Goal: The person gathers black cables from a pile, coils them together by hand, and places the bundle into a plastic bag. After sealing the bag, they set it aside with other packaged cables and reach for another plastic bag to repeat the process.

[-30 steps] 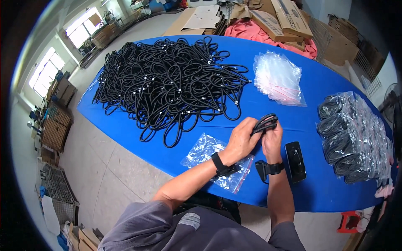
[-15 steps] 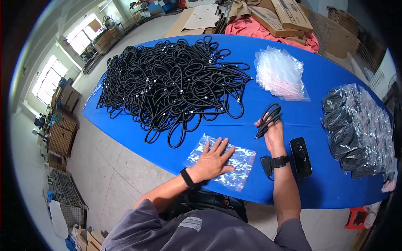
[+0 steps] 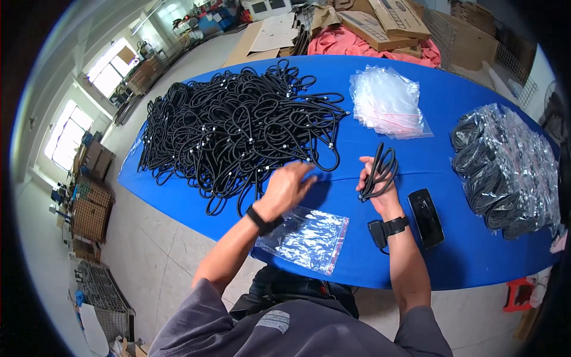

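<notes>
My right hand (image 3: 386, 199) holds several black cord loops (image 3: 383, 169), bunched across the palm and fingers. Over the near edge of a large tangled pile of black cords (image 3: 220, 128) is my left hand (image 3: 285, 189), with thumb and bent fingers apart and nothing visible in them. Whether its fingertips touch the pile I cannot tell. Small silvery pieces show among the pile's cords. Below the left hand, a clear zip bag (image 3: 312, 238) lies flat near the table's front edge, its reddish strip to the right.
A stack of clear bags (image 3: 386, 98) lies at the far middle of the blue table (image 3: 351, 196). Bagged black cords (image 3: 505, 169) form a row at the right. A black phone-like device (image 3: 425, 218) sits beside my right wrist. Cardboard boxes (image 3: 380, 30) stand beyond the table.
My left hand has lifted off the flat clear bag and moved up to the cord pile. The right hand still holds its cord loops, now turned more upright. The view has shifted slightly.
</notes>
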`<act>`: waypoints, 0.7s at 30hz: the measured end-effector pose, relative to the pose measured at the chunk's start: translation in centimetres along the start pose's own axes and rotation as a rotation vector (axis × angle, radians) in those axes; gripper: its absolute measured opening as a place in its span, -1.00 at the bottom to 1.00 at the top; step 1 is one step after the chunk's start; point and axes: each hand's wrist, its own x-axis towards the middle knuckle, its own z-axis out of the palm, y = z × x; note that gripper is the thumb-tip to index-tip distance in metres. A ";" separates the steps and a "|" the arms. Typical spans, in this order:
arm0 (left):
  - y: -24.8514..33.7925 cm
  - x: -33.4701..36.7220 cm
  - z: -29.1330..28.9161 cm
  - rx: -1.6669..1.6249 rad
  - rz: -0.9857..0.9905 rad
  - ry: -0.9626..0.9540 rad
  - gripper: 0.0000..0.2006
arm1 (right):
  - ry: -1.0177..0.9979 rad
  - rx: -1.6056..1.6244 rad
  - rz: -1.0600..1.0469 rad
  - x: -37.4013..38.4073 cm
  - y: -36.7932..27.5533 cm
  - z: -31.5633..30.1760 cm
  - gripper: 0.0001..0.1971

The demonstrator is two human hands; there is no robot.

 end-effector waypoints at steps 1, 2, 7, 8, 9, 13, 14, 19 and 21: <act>-0.4 2.2 0.0 0.082 0.017 0.027 -0.54 | -0.035 0.012 0.026 0.1 -0.1 -0.4 -0.69; -0.1 4.5 0.0 0.123 0.063 0.144 -0.55 | -0.028 0.013 0.016 0.2 -0.3 -0.9 -0.69; -3.5 13.6 2.3 0.818 0.306 0.423 -0.55 | 0.003 0.100 0.034 0.4 -1.2 -2.0 -0.67; -3.6 14.5 2.6 0.796 0.236 0.331 -0.59 | -0.013 0.110 0.046 0.3 -1.3 -2.1 -0.68; -3.8 15.3 2.8 0.776 0.165 0.236 -0.62 | -0.030 0.122 0.059 0.3 -1.6 -2.4 -0.69; -3.1 17.6 2.0 0.767 0.177 0.049 -0.71 | -0.021 0.126 0.026 0.8 -3.0 -4.2 -0.70; -3.1 17.8 1.8 0.771 0.205 0.005 -0.74 | -0.014 0.139 0.021 0.8 -3.2 -4.6 -0.70; -3.8 17.2 1.4 0.824 0.239 0.164 -0.82 | 0.010 0.112 0.032 0.2 -4.0 -5.8 -0.71; -4.0 17.0 0.9 0.781 0.279 0.201 -0.86 | 0.044 0.115 0.060 -0.2 -4.0 -6.1 -0.71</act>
